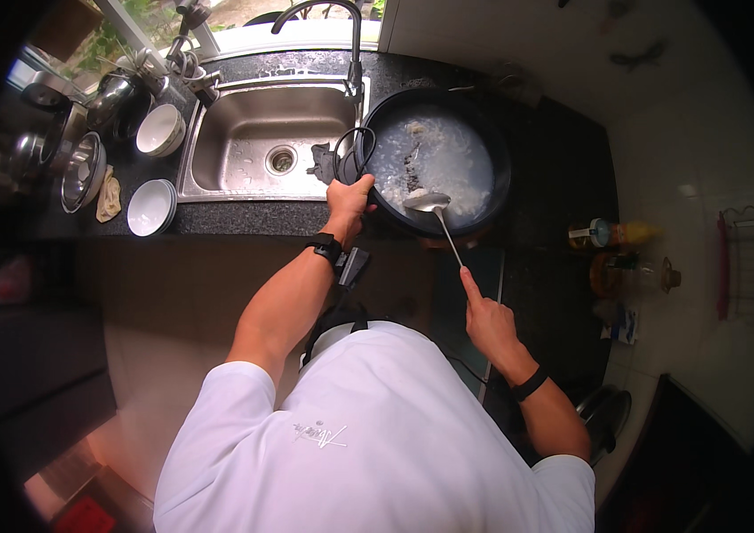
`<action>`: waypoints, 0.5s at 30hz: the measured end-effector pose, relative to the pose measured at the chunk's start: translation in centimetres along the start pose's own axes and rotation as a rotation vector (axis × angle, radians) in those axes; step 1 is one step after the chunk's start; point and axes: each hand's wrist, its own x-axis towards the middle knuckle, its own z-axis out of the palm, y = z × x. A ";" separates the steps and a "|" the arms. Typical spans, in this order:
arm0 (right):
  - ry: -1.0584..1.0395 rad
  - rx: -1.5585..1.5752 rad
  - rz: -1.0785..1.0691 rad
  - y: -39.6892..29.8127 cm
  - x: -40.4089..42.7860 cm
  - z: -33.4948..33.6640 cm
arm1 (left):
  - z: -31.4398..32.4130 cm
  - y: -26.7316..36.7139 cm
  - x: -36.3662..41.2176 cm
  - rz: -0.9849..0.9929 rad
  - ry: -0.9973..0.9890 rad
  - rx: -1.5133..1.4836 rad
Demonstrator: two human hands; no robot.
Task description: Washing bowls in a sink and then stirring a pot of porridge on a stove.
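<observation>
A wide dark pan point(503, 174) stands on the counter at the right of the sink. It holds cloudy whitish liquid point(440, 143) with soft white bits in it and a dark patch near the middle. My left hand point(349, 200) is at the pan's left edge, its fingers closed around the rim or handle there; the exact grip is partly hidden. My right hand point(489, 326) grips the handle of a metal ladle or large spoon point(427, 202), index finger stretched along it. The spoon's bowl is in the near part of the pan, at the liquid's surface, with some white matter beside it.
The steel sink point(217, 197) has a faucet point(356, 53) behind it; a dark cloth point(322, 163) lies at its right side. Left are stacked white bowls point(161, 130), small dishes point(150, 208), a metal bowl point(84, 172) and a cloth point(108, 194). Jars point(598, 233) stand far right.
</observation>
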 end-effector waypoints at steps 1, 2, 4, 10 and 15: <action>0.020 -0.022 -0.012 0.3 0.0 0.2 | 0.0 -0.1 0.1 0.007 0.002 -0.009; 0.041 -0.045 -0.026 0.6 0.0 0.5 | -0.2 0.0 0.3 0.009 0.005 -0.010; 0.078 -0.034 -0.021 0.4 1.4 1.4 | -0.3 0.3 0.2 -0.022 -0.041 0.012; 0.175 -0.018 -0.007 -0.4 5.5 3.0 | 0.0 0.1 -0.3 0.021 -0.050 -0.024; 0.200 -0.048 0.014 -1.0 4.6 3.6 | -0.2 0.8 -1.0 -0.007 -0.070 0.015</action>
